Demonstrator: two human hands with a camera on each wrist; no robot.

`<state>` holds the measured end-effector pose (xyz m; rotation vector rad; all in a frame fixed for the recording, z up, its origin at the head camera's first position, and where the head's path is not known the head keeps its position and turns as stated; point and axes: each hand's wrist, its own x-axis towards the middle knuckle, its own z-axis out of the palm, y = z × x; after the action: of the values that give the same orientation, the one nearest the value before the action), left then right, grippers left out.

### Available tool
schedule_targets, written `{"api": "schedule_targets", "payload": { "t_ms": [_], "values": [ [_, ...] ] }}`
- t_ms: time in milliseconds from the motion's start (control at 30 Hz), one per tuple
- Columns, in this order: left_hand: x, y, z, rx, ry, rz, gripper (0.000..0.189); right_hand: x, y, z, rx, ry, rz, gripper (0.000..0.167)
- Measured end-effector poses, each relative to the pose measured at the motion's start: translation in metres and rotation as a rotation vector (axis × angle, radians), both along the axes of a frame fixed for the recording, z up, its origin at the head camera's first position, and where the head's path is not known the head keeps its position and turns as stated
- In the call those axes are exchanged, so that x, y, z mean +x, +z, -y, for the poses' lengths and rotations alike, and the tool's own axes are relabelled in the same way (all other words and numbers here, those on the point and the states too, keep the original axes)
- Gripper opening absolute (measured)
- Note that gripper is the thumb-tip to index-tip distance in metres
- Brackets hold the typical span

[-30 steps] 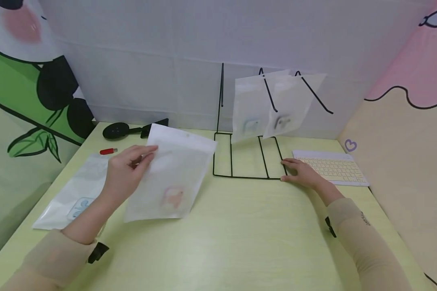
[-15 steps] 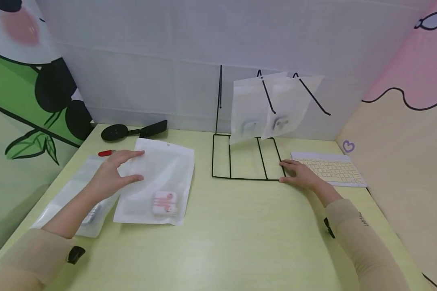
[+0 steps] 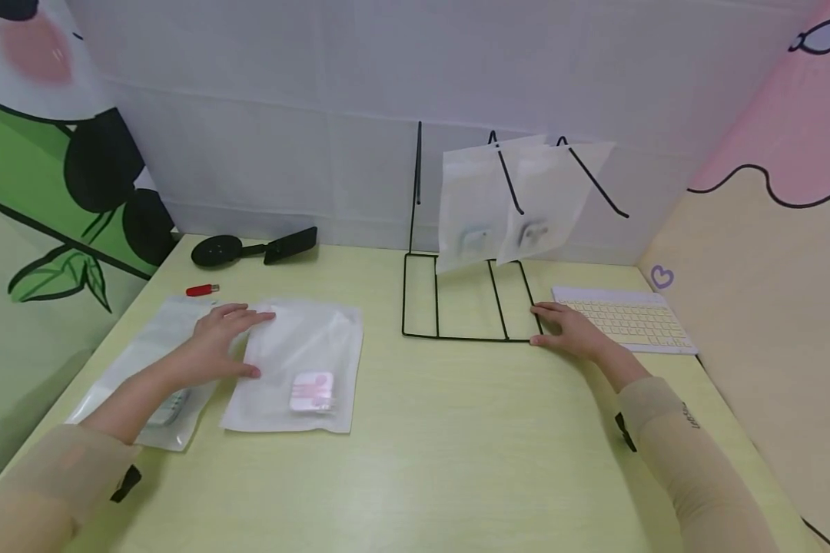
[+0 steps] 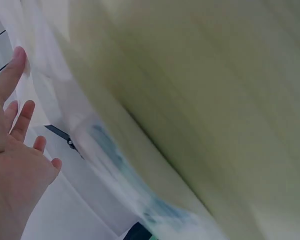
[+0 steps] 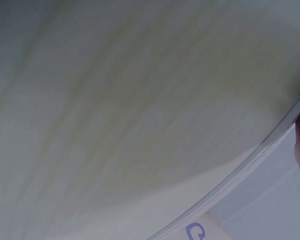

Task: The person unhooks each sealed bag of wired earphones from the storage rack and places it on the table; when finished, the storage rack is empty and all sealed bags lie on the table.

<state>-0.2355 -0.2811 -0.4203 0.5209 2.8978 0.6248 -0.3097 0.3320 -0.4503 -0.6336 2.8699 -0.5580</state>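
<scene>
A white pouch (image 3: 307,326) lies on the table, with pink earphones (image 3: 312,392) in a square case showing through it. My left hand (image 3: 214,346) is at its left side, thumb and fingers spread apart, fingertips over the pouch's edge. Under my left forearm lies another white pouch (image 3: 141,339), partly hidden, with a square case inside. My right hand (image 3: 569,330) rests at the right front corner of a black wire rack (image 3: 456,338), fingertips touching its base. Two white pouches hang from the rack's hooks, a left one (image 3: 472,196) and a right one (image 3: 549,196).
A white keyboard (image 3: 625,319) lies right of the rack, beside my right hand. At the back left are a black ladle-like utensil (image 3: 217,251) with a flat black blade (image 3: 290,246) and a red USB stick (image 3: 202,290). The rack's left hook (image 3: 419,165) carries no pouch.
My left hand has brought the pouch with pink earphones down and let go; it has dropped from raised and tilted to flat on the table. My right hand has stayed at the rack.
</scene>
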Motion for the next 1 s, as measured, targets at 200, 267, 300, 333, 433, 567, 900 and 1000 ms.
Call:
{"api": "schedule_targets", "payload": {
  "t_ms": [200, 267, 300, 333, 433, 567, 900, 1000],
  "values": [
    [-0.007, -0.006, 0.006, -0.091, -0.046, 0.004, 0.096, 0.001, 0.001, -0.001, -0.008, -0.002, 0.006, 0.077],
    [-0.011, -0.007, 0.007, -0.119, -0.059, 0.001, 0.097, 0.002, 0.001, -0.001, -0.013, -0.007, 0.011, 0.077],
    [-0.012, -0.007, 0.008, -0.13, -0.063, 0.0, 0.097, 0.002, 0.001, -0.001, -0.015, -0.009, 0.012, 0.077],
    [-0.014, -0.007, 0.009, -0.137, -0.065, -0.002, 0.097, 0.002, 0.001, -0.002, -0.016, -0.011, 0.013, 0.077],
    [-0.018, -0.008, 0.012, -0.155, -0.069, -0.009, 0.097, 0.001, 0.001, -0.002, -0.016, -0.012, 0.014, 0.078],
    [-0.02, -0.009, 0.015, -0.155, -0.075, -0.015, 0.094, 0.001, 0.0, -0.002, -0.011, -0.01, 0.013, 0.078],
    [-0.02, -0.001, 0.015, -0.137, -0.095, -0.047, 0.086, 0.0, 0.0, 0.0, 0.001, 0.0, 0.013, 0.079],
    [-0.018, 0.007, 0.011, -0.121, -0.098, -0.05, 0.092, 0.0, 0.0, 0.0, 0.006, 0.003, 0.007, 0.078]
  ]
}}
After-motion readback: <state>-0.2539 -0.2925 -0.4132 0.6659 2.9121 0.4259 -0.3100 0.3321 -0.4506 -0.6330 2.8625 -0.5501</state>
